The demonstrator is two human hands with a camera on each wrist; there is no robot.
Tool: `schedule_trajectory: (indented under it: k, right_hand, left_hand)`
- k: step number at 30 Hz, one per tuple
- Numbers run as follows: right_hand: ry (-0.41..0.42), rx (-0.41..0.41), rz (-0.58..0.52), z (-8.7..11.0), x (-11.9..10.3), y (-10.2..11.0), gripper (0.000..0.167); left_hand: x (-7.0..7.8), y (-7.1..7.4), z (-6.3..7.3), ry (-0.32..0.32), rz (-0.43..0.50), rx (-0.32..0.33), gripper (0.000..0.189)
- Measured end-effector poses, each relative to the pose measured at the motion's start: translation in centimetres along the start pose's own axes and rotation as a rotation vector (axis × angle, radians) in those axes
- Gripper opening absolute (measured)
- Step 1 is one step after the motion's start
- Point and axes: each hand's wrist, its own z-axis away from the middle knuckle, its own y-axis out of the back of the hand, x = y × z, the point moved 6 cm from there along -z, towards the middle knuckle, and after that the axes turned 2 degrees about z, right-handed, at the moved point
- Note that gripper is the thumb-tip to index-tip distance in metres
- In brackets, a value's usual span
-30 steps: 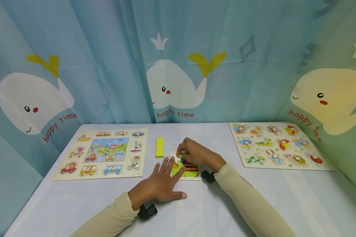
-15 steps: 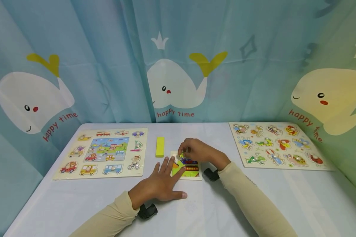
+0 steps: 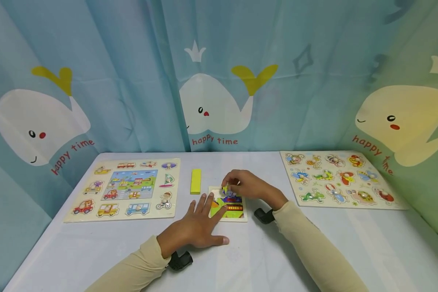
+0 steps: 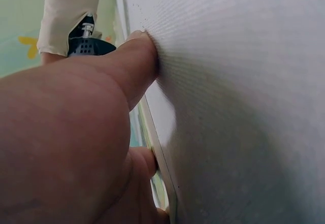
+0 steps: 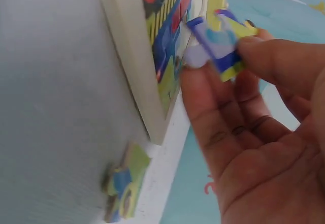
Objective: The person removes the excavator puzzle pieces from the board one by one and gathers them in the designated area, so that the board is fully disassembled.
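Note:
A small framed jigsaw puzzle (image 3: 233, 214) with a bright picture lies on the table in the middle of the head view. My left hand (image 3: 197, 229) rests spread beside it, fingertips touching its left edge. Over the puzzle's far part, my right hand (image 3: 250, 187) pinches a jigsaw piece (image 5: 218, 43) between thumb and fingers. Blue, white and yellow print shows on that piece, which is tilted above the board. Another jigsaw piece (image 5: 127, 186) lies on the table near the frame's corner in the right wrist view; in the head view the right hand hides it.
A yellow block (image 3: 195, 181) lies just beyond the puzzle. To the left is a peg puzzle board with vehicles (image 3: 177, 190); to the right, one with insects (image 3: 303, 200). A whale-print curtain (image 3: 138, 101) hangs along the table's back edge.
My right hand has shifted slightly right, and the pinched piece has turned so that more of its blue and yellow print shows. The left hand stays on the puzzle's edge.

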Motion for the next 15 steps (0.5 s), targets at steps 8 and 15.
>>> schedule_trajectory:
  k: [8, 15]
  right_hand:
    - [-0.023, -0.04, -0.14, 0.46, 0.69, -0.21, 0.018]
    - [-0.012, 0.017, -0.182, 0.76, 1.01, 0.3, 0.02]
  left_hand:
    - [-0.04, -0.03, -0.14, 0.0, -0.002, 0.004, 0.089]
    - [-0.09, -0.19, -0.25, 0.004, 0.004, 0.0, 0.089]
